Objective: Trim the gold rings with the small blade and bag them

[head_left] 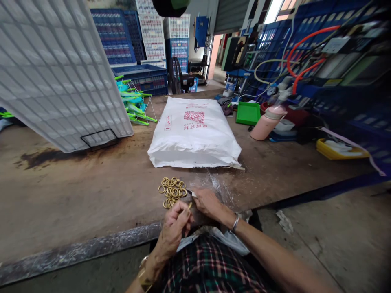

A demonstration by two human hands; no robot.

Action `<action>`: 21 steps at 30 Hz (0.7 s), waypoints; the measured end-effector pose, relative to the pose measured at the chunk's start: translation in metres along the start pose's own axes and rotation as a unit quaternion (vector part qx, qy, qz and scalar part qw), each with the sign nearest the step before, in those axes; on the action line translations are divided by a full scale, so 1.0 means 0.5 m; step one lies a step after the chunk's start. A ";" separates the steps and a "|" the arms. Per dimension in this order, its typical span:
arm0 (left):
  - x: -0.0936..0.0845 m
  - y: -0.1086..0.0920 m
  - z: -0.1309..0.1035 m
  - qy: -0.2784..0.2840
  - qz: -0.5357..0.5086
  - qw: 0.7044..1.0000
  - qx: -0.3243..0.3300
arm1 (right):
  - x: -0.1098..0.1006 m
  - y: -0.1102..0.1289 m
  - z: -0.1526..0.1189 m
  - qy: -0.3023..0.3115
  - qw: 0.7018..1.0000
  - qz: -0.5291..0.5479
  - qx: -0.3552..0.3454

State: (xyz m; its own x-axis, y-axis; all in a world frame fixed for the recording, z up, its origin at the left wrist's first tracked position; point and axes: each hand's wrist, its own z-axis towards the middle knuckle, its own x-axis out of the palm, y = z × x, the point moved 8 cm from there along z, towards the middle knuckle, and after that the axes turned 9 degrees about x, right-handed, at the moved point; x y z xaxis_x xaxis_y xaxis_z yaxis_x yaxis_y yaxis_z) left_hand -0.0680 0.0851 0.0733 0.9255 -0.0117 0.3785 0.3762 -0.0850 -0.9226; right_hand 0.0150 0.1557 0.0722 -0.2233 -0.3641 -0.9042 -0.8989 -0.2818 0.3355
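Several brass-coloured rings (173,192) lie in a loose pile at the front of the wooden table. Just in front of them is my left hand (176,221), closed, with a brass ring (190,205) pinched between thumb and forefinger; only part of that ring shows. My right hand (209,202) is beside the pile's right edge with its fingers closed. A thin dark tip (189,192) and a small whitish bit stick out from its fingertips toward the rings. What kind of tool this is, I cannot make out.
Behind the rings lies a white woven sack (195,134) with red print. A white plastic crate (64,77) stands tilted at left, beside green plastic pieces (136,103). Farther right are a green tray (248,113), a pink bottle (266,124) and a yellow tray (332,151).
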 end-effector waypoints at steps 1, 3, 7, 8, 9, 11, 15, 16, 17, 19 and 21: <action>0.005 -0.003 -0.002 -0.002 -0.032 0.999 -0.005 | -0.005 0.000 0.004 -0.011 1.000 -0.002 0.005; 0.002 -0.005 -0.003 -0.032 -0.089 0.995 -0.020 | -0.017 0.012 0.011 -0.044 0.999 0.009 -0.004; -0.033 0.001 0.001 -0.106 -0.131 0.985 -0.036 | -0.015 0.039 0.031 -0.085 0.996 0.022 0.001; -0.041 0.000 0.001 -0.113 -0.132 0.984 -0.032 | -0.010 0.042 0.037 -0.084 0.996 0.017 0.010; -0.047 -0.003 0.001 -0.115 -0.134 0.984 -0.026 | -0.004 0.045 0.043 -0.083 0.996 0.009 0.019; -0.054 -0.005 -0.001 -0.115 -0.149 0.982 -0.026 | 0.004 0.047 0.052 -0.079 0.996 -0.007 0.032; -0.059 0.005 -0.005 -0.112 -0.214 0.968 -0.065 | 0.006 0.046 0.060 -0.081 0.996 -0.018 0.036; -0.059 0.009 -0.004 -0.113 -0.231 0.963 -0.073 | 0.006 0.045 0.061 -0.082 0.996 -0.015 0.034; -0.061 0.012 -0.003 -0.117 -0.247 0.959 -0.077 | 0.006 0.042 0.062 -0.083 0.996 -0.010 0.033; -0.067 0.022 0.001 -0.134 -0.272 0.950 -0.079 | 0.007 0.035 0.066 -0.084 0.996 0.006 0.032; -0.075 0.032 0.002 -0.155 -0.282 0.943 -0.082 | 0.006 0.025 0.069 -0.087 0.995 0.031 0.033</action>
State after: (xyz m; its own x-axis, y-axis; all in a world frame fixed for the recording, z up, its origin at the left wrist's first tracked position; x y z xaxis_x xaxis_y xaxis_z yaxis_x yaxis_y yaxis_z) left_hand -0.0966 0.0853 0.0442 0.5583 0.3711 0.7420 0.8239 -0.1434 -0.5482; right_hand -0.0099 0.1819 0.0643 -0.3359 -0.2187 -0.9162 -0.9026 -0.2032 0.3795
